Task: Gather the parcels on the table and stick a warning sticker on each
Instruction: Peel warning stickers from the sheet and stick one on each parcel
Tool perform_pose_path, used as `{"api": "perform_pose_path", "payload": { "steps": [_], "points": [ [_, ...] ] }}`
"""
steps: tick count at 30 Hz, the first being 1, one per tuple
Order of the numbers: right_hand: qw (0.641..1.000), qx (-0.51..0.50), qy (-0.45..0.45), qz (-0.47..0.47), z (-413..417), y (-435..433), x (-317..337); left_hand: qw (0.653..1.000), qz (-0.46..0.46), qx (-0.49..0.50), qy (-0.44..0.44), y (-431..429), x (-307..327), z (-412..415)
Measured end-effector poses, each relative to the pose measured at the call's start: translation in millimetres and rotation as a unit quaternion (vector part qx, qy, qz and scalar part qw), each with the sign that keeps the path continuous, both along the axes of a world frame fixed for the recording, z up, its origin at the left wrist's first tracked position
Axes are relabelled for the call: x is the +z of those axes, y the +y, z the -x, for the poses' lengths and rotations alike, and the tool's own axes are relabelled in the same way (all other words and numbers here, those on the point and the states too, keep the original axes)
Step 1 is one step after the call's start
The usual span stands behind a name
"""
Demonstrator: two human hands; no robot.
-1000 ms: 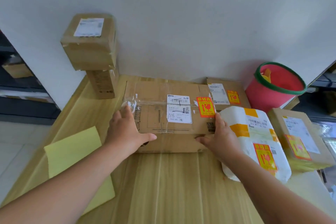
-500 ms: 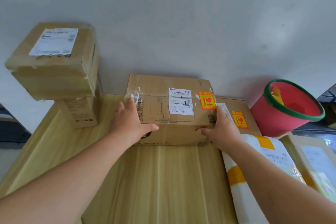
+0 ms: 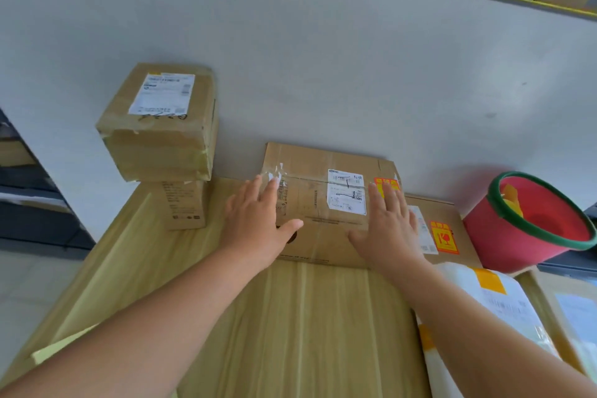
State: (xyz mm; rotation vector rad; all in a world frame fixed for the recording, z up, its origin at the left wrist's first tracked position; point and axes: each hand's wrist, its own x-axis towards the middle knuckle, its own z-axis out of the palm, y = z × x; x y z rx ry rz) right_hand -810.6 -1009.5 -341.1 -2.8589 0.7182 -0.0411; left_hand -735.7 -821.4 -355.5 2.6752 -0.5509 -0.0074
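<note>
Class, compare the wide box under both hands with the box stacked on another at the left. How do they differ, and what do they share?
The wide box is flat; the stacked box is nearly cube-shaped. The wide box carries an orange warning sticker; the stacked box shows none. The left hand and right hand rest flat on the wide box; neither touches the stacked box. Both are brown cardboard with white labels.

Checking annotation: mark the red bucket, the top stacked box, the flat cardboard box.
red bucket [image 3: 491, 236], head view, outer wall.
top stacked box [image 3: 161, 152], head view, front face.
flat cardboard box [image 3: 310, 161], head view, bare top.
</note>
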Motion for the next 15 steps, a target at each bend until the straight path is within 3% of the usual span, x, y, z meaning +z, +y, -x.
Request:
{"api": "perform_pose_path", "payload": {
  "steps": [4,8,15],
  "points": [
    [0.993,0.097,-0.049,-0.051,-9,63,22,0.996,0.068,0.008,-0.051,37,24,14],
    [0.974,0.165,-0.101,-0.117,-28,117,44,0.992,0.079,0.041,-0.092,80,46,6],
    [0.964,0.165,-0.113,-0.177,-85,173,61,0.975,0.106,0.156,-0.114,152,64,-45]
  ]
}}
